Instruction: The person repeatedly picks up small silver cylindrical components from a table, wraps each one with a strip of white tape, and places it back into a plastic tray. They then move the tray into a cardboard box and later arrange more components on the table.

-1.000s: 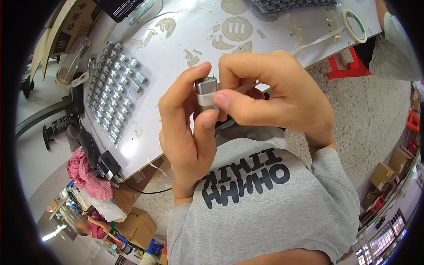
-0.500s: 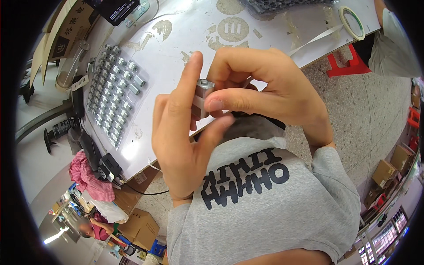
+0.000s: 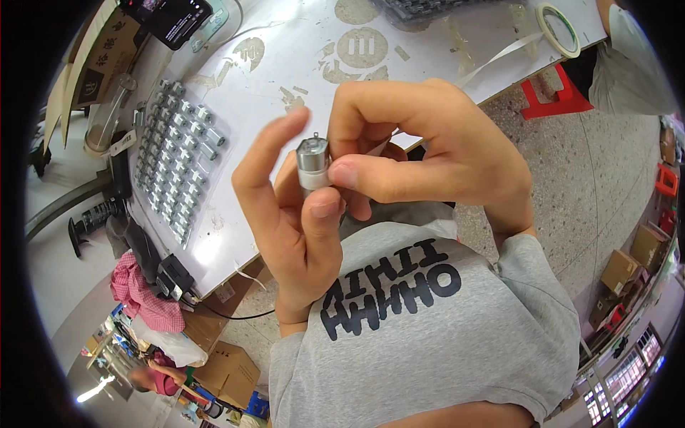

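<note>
A small silvery motor (image 3: 312, 151) stands upright between my hands, with a white band of tape (image 3: 314, 177) around its middle. My left hand (image 3: 285, 228) grips it low down, thumb in front and index finger raised clear of the metal. From the right, my right hand (image 3: 442, 146) presses its thumb against the motor's side by the band, its index finger bent behind. A pale tape strip (image 3: 503, 51) runs from behind my right hand to a tape roll (image 3: 569, 50) at the table's far right; where the fingers pinch the strip is partly hidden.
Many similar motors with white caps fill a clear tray (image 3: 171, 167) on the left of the white table (image 3: 285, 60). A phone (image 3: 171, 18), a cardboard box (image 3: 100, 68) and a clear cup (image 3: 107, 121) stand beyond it. A red stool (image 3: 556, 96) is at right.
The motor has turned more upright, and its taped band now faces me. My left thumb has closed onto it, while my left index finger has bent and moved off.
</note>
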`<state>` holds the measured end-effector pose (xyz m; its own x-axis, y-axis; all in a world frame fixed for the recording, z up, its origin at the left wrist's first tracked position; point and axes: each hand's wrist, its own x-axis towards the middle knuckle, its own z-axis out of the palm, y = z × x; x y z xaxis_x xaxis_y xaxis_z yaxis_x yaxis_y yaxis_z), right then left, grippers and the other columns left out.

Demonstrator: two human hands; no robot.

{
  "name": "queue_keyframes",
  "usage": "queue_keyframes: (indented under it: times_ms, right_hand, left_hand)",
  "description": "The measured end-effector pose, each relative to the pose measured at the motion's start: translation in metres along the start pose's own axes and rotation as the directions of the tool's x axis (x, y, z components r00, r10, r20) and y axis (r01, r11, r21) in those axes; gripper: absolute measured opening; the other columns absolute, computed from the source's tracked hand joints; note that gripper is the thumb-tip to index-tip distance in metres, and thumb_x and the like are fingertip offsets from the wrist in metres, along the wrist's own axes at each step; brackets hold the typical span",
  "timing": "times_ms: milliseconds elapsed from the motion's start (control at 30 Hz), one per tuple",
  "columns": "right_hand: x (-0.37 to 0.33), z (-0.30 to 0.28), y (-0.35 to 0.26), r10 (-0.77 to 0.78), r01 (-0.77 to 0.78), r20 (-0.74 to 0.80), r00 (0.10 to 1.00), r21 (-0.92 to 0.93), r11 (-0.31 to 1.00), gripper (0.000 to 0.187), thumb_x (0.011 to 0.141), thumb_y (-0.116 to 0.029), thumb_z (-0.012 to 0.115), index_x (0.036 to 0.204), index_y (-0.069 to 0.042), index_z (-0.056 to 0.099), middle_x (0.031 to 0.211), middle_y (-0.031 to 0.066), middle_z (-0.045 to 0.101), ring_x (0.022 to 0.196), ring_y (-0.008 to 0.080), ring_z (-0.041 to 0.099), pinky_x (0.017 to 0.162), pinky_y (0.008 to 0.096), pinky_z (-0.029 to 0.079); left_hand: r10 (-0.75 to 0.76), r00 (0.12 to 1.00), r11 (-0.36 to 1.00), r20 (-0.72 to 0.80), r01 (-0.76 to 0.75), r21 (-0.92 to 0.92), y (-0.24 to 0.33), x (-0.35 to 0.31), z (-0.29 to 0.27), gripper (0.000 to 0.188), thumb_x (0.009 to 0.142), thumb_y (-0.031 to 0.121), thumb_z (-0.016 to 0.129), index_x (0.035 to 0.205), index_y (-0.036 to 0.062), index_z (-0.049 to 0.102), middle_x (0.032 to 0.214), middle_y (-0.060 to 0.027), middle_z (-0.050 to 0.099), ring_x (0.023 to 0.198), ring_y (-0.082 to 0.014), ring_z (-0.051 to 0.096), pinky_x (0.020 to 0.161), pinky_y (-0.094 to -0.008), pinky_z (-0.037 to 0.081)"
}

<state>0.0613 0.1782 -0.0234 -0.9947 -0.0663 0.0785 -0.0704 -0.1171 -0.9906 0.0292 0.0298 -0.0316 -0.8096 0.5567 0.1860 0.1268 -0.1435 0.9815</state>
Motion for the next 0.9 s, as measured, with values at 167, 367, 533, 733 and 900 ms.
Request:
queue_keyframes:
  times_ms: [167,367,533,733,900]
  right_hand:
    - [-0.001,0.000,0.004,-0.105,0.102,-0.054,0.993,-0.065,0.993,0.007,0.077,-0.007,0.057,0.074,-0.001,0.052,0.062,0.0017,0.055,0.055,0.0053,0.051,0.046,0.0176,0.035]
    - [-0.007,-0.004,-0.007,-0.178,0.160,-0.052,0.983,-0.246,0.956,0.007,0.077,-0.007,0.058,0.075,-0.001,0.054,0.064,-0.0003,0.054,0.054,0.0044,0.049,0.045,0.0170,0.035]
    - [-0.005,-0.002,0.000,-0.292,0.273,-0.017,0.956,-0.305,0.912,0.007,0.076,-0.007,0.058,0.075,-0.002,0.054,0.062,-0.0013,0.051,0.051,0.0029,0.044,0.044,0.0164,0.032]
    - [-0.004,-0.005,-0.001,-0.116,0.102,-0.078,0.990,-0.161,0.982,0.007,0.076,-0.006,0.057,0.073,-0.002,0.053,0.061,-0.0022,0.050,0.051,0.0019,0.043,0.043,0.0162,0.030]
    - [-0.002,-0.001,0.001,-0.081,0.073,-0.104,0.991,-0.084,0.994,0.007,0.075,-0.006,0.058,0.072,-0.002,0.053,0.062,-0.0023,0.051,0.052,0.0015,0.044,0.043,0.0158,0.030]
  left_hand:
    - [0.041,0.998,0.997,-0.050,-0.038,0.063,-0.005,0.002,-0.003,0.040,0.084,0.013,0.053,0.117,-0.0006,0.035,0.085,-0.0101,0.054,0.060,-0.0095,0.050,0.054,-0.0208,0.040]
    - [0.209,0.977,0.906,-0.038,-0.179,0.383,-0.006,0.007,-0.010,0.048,0.068,-0.012,0.062,0.110,-0.0014,0.042,0.102,-0.0126,0.052,0.076,-0.0148,0.057,0.064,-0.0251,0.048]
    - [0.229,0.973,0.894,-0.023,-0.201,0.400,-0.009,0.003,-0.014,0.049,0.067,-0.009,0.066,0.109,-0.0015,0.042,0.102,-0.0106,0.051,0.078,-0.0161,0.057,0.065,-0.0260,0.048]
    - [0.069,0.994,0.970,-0.080,-0.048,0.240,-0.002,0.000,-0.015,0.051,0.068,-0.006,0.067,0.110,0.0008,0.038,0.104,-0.0093,0.046,0.081,-0.0179,0.057,0.064,-0.0261,0.048]
    - [0.080,0.985,0.976,-0.155,-0.046,0.213,-0.004,0.000,-0.010,0.047,0.073,0.013,0.064,0.110,0.0016,0.037,0.088,-0.0078,0.048,0.067,-0.0131,0.053,0.057,-0.0211,0.041]
